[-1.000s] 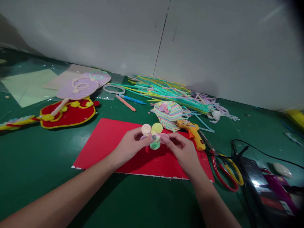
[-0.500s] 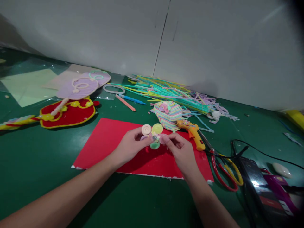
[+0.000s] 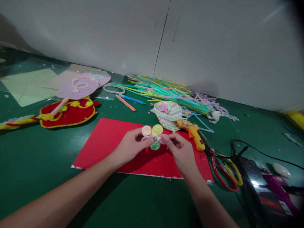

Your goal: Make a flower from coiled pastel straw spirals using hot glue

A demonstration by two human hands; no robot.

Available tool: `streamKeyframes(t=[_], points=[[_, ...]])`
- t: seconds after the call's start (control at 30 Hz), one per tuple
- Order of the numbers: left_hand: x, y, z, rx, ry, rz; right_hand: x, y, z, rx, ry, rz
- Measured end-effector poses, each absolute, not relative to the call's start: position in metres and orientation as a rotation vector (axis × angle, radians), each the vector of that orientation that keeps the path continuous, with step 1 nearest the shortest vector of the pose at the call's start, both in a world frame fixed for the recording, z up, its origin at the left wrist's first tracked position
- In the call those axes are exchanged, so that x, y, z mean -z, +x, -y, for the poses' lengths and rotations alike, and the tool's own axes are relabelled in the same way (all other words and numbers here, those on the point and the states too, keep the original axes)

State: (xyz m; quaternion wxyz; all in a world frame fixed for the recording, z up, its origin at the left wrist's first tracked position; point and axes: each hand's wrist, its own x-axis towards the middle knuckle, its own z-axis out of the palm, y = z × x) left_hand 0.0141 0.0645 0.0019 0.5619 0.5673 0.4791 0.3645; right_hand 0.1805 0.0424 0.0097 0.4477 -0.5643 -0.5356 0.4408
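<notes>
Head view: left hand (image 3: pixel 129 147) and right hand (image 3: pixel 181 152) meeting over a red foam sheet (image 3: pixel 104 139) on the green table (image 3: pixel 35 164). Both pinched shut on a cluster of pastel spiral discs (image 3: pixel 152 136), held just above the sheet's far middle. Just right of the hands, a yellow glue gun (image 3: pixel 193 133), with red-and-yellow scissors (image 3: pixel 225 171) nearer right. Beyond, a striped pastel disc (image 3: pixel 168 114) and a heap of coloured straws (image 3: pixel 166 91). Far left, a red ornament (image 3: pixel 68 114).
</notes>
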Motion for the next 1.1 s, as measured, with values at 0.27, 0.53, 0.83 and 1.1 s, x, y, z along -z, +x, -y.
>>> streamKeyframes(t=[0.27,0.53,0.83,1.1], points=[[-0.0025,0.014,-0.0657,-0.842,1.347,-1.137,-0.014,0.1825,-0.0441,-1.112,-1.428,1.274],[-0.0039,0.0138,-0.0646,-0.827,1.354,-1.156,-0.013,0.1812,-0.044,-1.122,-1.437,1.243],[-0.0032,0.0134,-0.0648,-0.839,1.347,-1.143,-0.0139,0.1793,-0.0423,-1.11,-1.452,1.241],[-0.0022,0.0126,-0.0659,-0.869,1.312,-1.136,-0.0127,0.1801,-0.0436,-1.155,-1.417,1.196]])
